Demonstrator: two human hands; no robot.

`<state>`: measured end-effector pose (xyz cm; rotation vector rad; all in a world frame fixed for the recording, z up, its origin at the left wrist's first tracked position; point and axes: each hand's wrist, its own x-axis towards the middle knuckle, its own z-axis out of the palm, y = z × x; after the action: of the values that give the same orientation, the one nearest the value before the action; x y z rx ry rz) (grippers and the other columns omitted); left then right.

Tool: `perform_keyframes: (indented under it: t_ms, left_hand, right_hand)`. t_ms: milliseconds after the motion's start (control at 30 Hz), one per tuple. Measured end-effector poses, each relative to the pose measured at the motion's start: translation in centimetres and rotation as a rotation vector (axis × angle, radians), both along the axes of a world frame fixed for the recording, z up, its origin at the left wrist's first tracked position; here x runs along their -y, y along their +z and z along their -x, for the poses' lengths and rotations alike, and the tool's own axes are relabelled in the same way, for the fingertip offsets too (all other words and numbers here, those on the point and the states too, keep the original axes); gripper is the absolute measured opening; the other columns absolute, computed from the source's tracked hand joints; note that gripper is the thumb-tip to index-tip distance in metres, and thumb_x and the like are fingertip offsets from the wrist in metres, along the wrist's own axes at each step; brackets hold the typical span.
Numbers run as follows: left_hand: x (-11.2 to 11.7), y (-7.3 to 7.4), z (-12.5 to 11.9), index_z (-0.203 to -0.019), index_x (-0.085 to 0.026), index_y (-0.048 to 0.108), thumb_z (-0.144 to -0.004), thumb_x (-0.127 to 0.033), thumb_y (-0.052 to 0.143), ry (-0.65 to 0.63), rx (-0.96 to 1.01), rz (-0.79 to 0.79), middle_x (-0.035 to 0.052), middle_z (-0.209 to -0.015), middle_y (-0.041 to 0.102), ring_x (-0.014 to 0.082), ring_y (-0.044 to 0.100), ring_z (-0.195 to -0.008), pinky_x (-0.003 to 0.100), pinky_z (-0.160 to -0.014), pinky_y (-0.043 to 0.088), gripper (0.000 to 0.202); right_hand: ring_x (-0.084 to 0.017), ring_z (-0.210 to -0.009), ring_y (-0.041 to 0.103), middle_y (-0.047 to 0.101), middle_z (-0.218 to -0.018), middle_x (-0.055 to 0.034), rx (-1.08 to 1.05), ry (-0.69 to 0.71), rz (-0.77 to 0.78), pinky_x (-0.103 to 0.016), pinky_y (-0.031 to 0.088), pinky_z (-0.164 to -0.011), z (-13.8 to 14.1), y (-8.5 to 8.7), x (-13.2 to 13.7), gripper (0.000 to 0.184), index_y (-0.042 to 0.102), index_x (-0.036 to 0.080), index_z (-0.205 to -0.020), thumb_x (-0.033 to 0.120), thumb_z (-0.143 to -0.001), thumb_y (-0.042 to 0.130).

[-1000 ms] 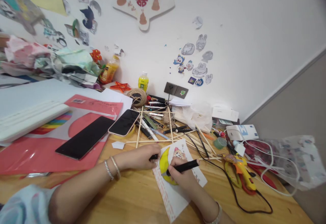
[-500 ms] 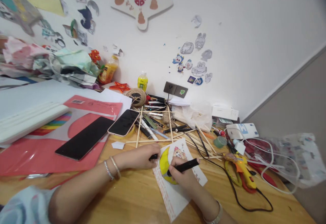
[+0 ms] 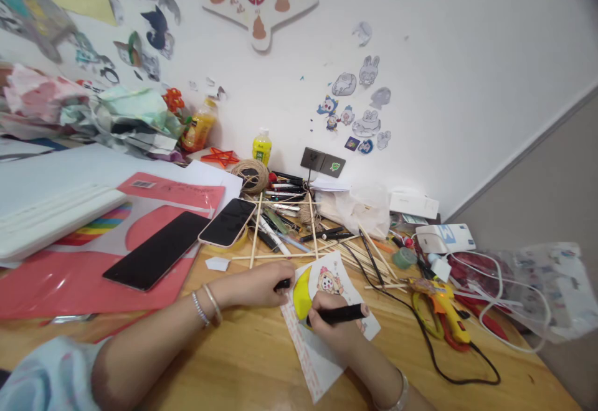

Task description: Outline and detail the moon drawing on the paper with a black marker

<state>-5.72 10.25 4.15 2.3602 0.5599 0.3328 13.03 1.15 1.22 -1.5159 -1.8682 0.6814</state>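
Note:
My right hand (image 3: 337,335) grips a black marker (image 3: 344,314), tilted, its lower end over the drawing and hidden by my fingers. Beneath it lies a white sheet of paper (image 3: 314,364) with a yellow crescent (image 3: 302,294) and a small cartoon figure (image 3: 328,281). My left hand (image 3: 261,283) rests at the sheet's upper left edge, its fingers closed on a short black marker cap (image 3: 282,284). Red print runs down the sheet's left margin.
Thin wooden sticks (image 3: 255,236) form a frame behind the paper, among scattered pens. Two phones (image 3: 227,222) lie to the left, near a red plastic folder (image 3: 156,302). A yellow glue gun (image 3: 451,321) with a black cord stands right. Twine (image 3: 252,174) and bottles (image 3: 261,147) sit farther back.
My right hand and the marker have shifted slightly down the crescent, and the marker lies a little flatter. My left hand stays in place with the cap.

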Motion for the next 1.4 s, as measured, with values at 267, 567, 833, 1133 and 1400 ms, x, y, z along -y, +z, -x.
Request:
perform_keyframes:
  t_ms: [267, 567, 833, 1133, 1400]
  left_hand:
    - [-0.3, -0.3, 0.0, -0.076, -0.018, 0.049, -0.07, -0.012, 0.045, 0.133, 0.009, 0.026, -0.0003, -0.078, 0.051, 0.0137, 0.048, -0.072, 0.023, -0.066, 0.038, 0.008]
    - [-0.5, -0.4, 0.1, -0.075, -0.018, 0.047, -0.072, -0.011, 0.045, 0.16, 0.006, -0.014, 0.0003, -0.079, 0.052, 0.0143, 0.049, -0.074, 0.024, -0.069, 0.039, 0.008]
    - [-0.9, -0.9, -0.1, -0.073, -0.018, 0.047, -0.075, -0.013, 0.042, 0.222, 0.084, -0.032, 0.0002, -0.075, 0.052, 0.0141, 0.048, -0.071, 0.025, -0.066, 0.039, 0.007]
    - [-0.8, -1.2, -0.1, -0.074, -0.018, 0.046, -0.069, -0.01, 0.043, 0.22, 0.051, -0.03, -0.0005, -0.076, 0.051, 0.0145, 0.048, -0.071, 0.024, -0.065, 0.038, 0.01]
    - [-0.5, -0.8, 0.1, -0.076, -0.018, 0.047, -0.073, -0.012, 0.043, 0.221, 0.012, -0.035, 0.0004, -0.078, 0.052, 0.0155, 0.049, -0.074, 0.026, -0.068, 0.039, 0.008]
  right_hand:
    - [-0.013, -0.044, 0.044, 0.047, -0.045, 0.0042, -0.281, -0.075, 0.026, -0.025, 0.035, -0.048, -0.5, 0.3, 0.4, 0.02, 0.042, 0.022, -0.053, 0.02, -0.073, 0.046]
    - [-0.014, -0.05, 0.05, 0.052, -0.05, 0.0017, -0.142, -0.041, 0.035, -0.026, 0.038, -0.053, -0.2, -0.4, 0.2, 0.018, 0.045, 0.021, -0.055, 0.021, -0.073, 0.047]
    - [-0.013, -0.052, 0.05, 0.054, -0.051, 0.0012, -0.147, -0.041, -0.005, -0.025, 0.037, -0.053, 0.0, 0.7, 0.3, 0.018, 0.049, 0.02, -0.057, 0.024, -0.074, 0.049]
    - [-0.016, -0.053, 0.052, 0.056, -0.053, -0.0013, -0.084, -0.053, 0.01, -0.026, 0.038, -0.053, 0.4, 0.1, -0.1, 0.019, 0.049, 0.02, -0.057, 0.028, -0.073, 0.049]
    - [-0.017, -0.054, 0.053, 0.057, -0.054, -0.0029, -0.068, -0.074, 0.023, -0.028, 0.039, -0.055, 0.3, -0.1, -0.2, 0.019, 0.05, 0.02, -0.057, 0.031, -0.072, 0.047]
